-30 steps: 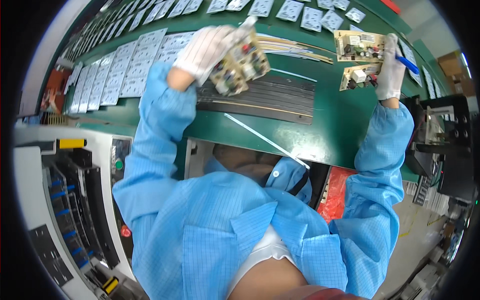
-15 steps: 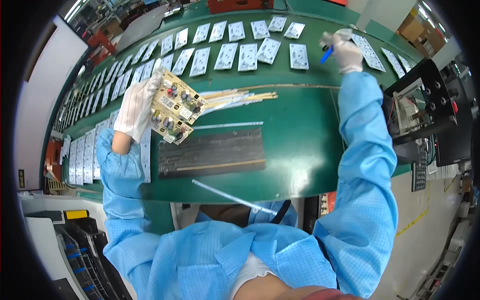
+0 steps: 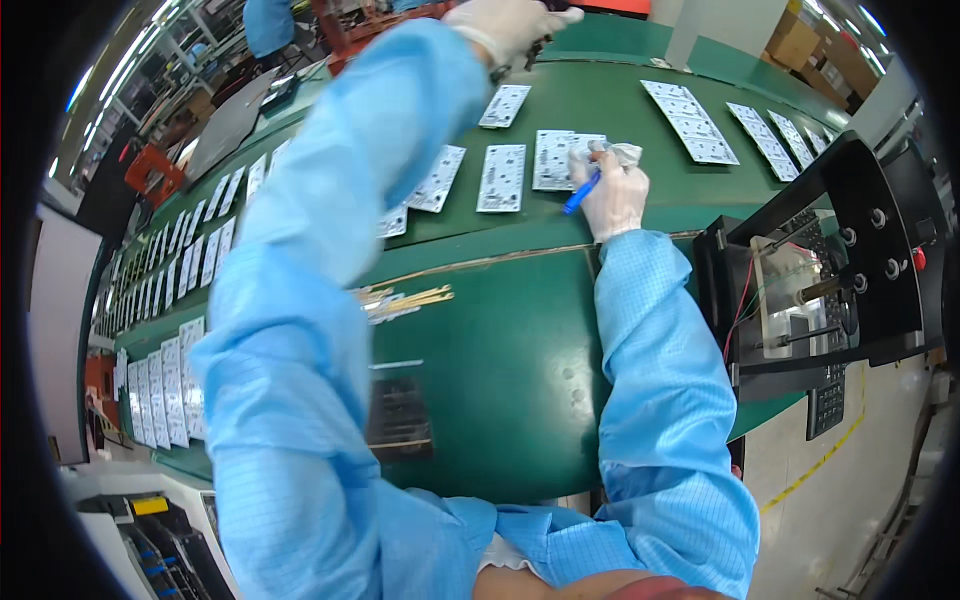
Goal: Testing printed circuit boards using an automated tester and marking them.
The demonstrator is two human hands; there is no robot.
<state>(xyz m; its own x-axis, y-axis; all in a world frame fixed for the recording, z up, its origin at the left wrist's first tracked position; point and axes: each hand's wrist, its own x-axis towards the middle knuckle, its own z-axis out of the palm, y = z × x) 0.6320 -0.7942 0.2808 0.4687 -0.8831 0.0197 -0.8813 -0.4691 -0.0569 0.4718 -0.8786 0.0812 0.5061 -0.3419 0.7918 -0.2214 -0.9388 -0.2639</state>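
My left hand (image 3: pixel 510 22), in a white glove, reaches far over the green belt (image 3: pixel 520 340) at the top of the view. A dark edge of the circuit board (image 3: pixel 524 52) shows under its fingers; the rest is hidden by the hand and my blue sleeve. My right hand (image 3: pixel 612 195), also gloved, grips a blue pen (image 3: pixel 580 192). The pen's tip rests on a white panel (image 3: pixel 553 160) lying on the belt. A crumpled white scrap (image 3: pixel 625 152) sits at its fingertips.
Rows of white panels (image 3: pixel 690 120) cover the belt's far side and left end. A bundle of thin pale sticks (image 3: pixel 410 298) and a dark ribbed strip (image 3: pixel 400 415) lie near me. A black test fixture (image 3: pixel 850 250) with wires stands at the right. Another person's blue coat (image 3: pixel 268 22) is far off.
My left arm has stretched up and across the belt, carrying the circuit board away from me. My right hand has come down with the pen onto a white panel. The view has swung.
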